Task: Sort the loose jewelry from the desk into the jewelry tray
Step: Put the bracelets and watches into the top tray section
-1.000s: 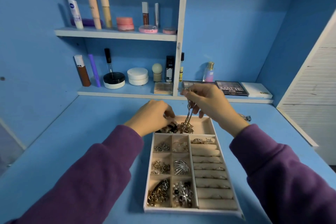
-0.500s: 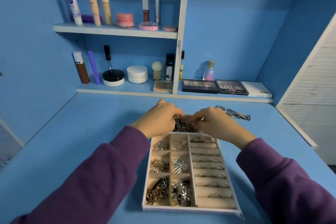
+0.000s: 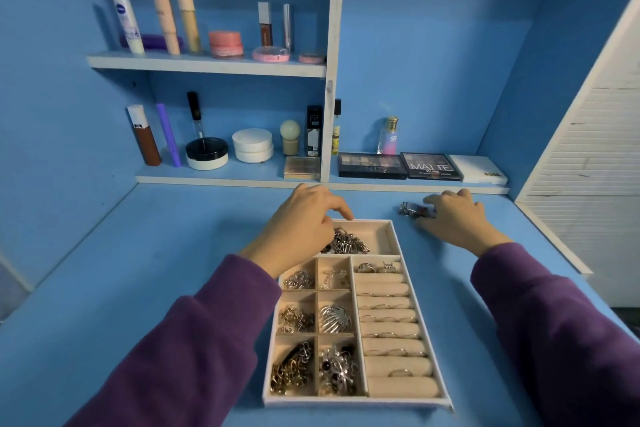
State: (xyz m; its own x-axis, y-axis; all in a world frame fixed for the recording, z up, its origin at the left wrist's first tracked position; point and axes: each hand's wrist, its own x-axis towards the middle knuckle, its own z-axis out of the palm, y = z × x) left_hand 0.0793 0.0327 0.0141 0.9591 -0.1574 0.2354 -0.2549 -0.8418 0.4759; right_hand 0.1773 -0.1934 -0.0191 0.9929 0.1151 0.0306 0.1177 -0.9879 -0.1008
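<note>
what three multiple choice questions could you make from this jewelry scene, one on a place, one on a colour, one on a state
1. Where is the silver watch?
A in the jewelry tray
B on the desk, right of the tray
C held up in the air

2. What colour are the sleeves?
A green
B white
C purple

3. How is the tray's wide top compartment?
A holding a heap of chains
B bare
C lidded

Answers:
1 B, the right hand holds it on the desk beyond the tray's right corner.
2 C, both forearms show purple cloth.
3 A, the chains lie heaped at its left end, by the left hand.
</note>
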